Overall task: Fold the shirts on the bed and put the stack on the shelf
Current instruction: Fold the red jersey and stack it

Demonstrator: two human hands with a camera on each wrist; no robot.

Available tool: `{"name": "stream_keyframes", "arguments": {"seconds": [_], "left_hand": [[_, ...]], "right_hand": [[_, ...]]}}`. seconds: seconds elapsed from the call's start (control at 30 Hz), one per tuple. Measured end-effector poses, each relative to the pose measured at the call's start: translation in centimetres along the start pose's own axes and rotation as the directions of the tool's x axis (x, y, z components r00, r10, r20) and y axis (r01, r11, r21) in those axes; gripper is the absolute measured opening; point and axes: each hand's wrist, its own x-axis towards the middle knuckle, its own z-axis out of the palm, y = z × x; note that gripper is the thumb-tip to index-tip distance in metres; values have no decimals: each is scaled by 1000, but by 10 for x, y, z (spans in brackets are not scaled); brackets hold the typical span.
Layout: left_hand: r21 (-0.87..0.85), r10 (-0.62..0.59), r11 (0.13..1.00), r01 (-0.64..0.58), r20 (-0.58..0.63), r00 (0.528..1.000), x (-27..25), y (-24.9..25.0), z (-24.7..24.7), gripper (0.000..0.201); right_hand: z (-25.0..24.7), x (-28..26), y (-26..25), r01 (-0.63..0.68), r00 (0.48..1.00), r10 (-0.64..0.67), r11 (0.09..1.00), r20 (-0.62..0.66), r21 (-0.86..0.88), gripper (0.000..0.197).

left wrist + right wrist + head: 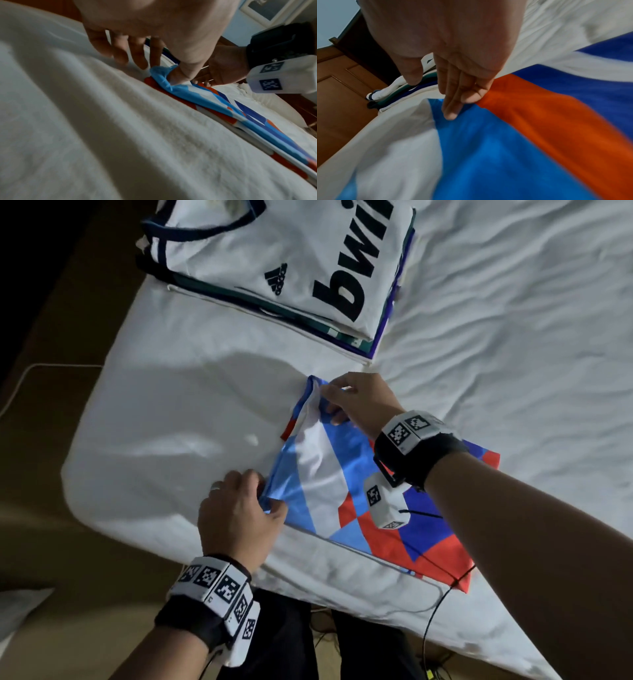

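Note:
A blue, white and red patterned shirt [322, 474] lies partly folded on the white bed [171, 422], close to its front edge. My left hand [265, 501] pinches the shirt's near-left corner; in the left wrist view my left hand [163, 75] has bunched light-blue cloth between thumb and forefinger. My right hand [329, 402] holds the far-left corner, slightly raised off the sheet. In the right wrist view my right hand [433, 99] has its fingers lying on the shirt [488, 148]. A stack of folded shirts [274, 268], a white jersey on top, sits further back.
The bed's corner and left edge drop to a brown floor [51, 474]. A black cable [431, 611] hangs over the front edge by my dark trousers. Wrinkled white sheet [513, 337] spreads to the right. A wooden door [342, 94] stands beyond the stack [393, 93].

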Motion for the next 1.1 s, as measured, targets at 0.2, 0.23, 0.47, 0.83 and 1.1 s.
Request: {"name": "stream_keyframes", "arguments": {"seconds": [0.2, 0.23, 0.47, 0.83, 1.1], "left_hand": [[22, 374, 927, -374, -58, 925, 45, 47, -4, 53], [47, 449, 893, -448, -22, 893, 58, 56, -1, 57], [334, 463, 768, -546, 299, 834, 102, 67, 44, 87], [408, 653, 561, -721, 318, 688, 66, 51, 36, 89], [393, 642, 514, -762, 412, 646, 57, 2, 14, 104]], "right_hand": [[-54, -41, 77, 205, 860, -371, 880, -350, -428, 28], [-61, -52, 94, 216, 823, -445, 819, -352, -531, 33], [-68, -111, 179, 6, 954, -256, 535, -155, -845, 71], [-60, -155, 204, 27, 953, -265, 554, -146, -832, 77], [-70, -189, 235, 58, 960, -259, 563, -109, -825, 88]]}}
